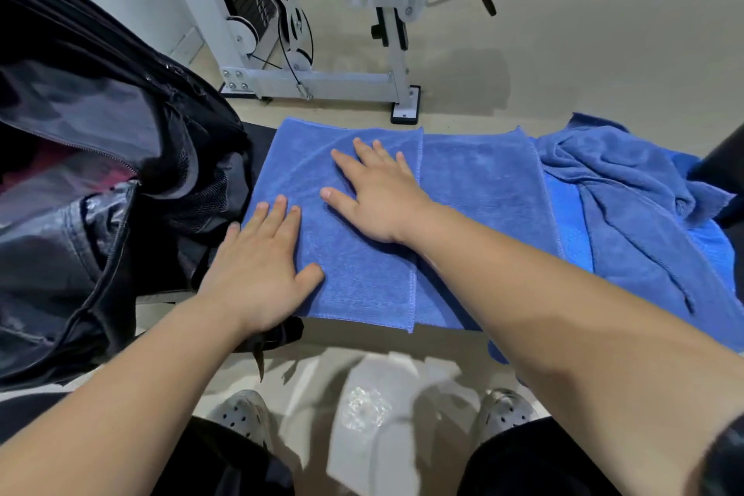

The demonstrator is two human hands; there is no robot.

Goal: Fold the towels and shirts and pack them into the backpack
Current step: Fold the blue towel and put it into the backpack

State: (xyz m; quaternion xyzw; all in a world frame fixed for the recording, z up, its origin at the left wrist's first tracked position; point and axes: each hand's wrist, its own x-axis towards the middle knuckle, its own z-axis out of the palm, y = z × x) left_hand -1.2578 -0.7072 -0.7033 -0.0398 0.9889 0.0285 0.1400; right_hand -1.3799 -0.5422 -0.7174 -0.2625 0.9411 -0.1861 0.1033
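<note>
Head view, logged left to right.

I am seeing the backpack sitting at far left, black, with its zip lying open and the mouth gaping toward me. Something reddish is showing deep inside, too dim for me to identify. Its side is standing just beside the towel's left edge.

The left hand is lying flat, palm down, fingers straight and slightly spread, straddling that edge. The thumb is resting on the cloth and the little finger is sitting off it toward the backpack. It is gripping nothing.

The towel, blue, is lying folded on a black bench. Its upper layer is ending in a stitched edge and its lower layer is running on to the right.

The right hand is pressing flat on the upper layer, farther from me than the left. Its fingers are spreading wide, pointing away and leftward, holding nothing. The hands are lying near each other, not touching.

Further right, a second towel is lying crumpled, overlapping a bright blue mesh cloth. I am unable to tell whether that is a shirt.

Beyond the bench, a white gym machine is standing on the floor. Nearest me, grey shoes are showing.
</note>
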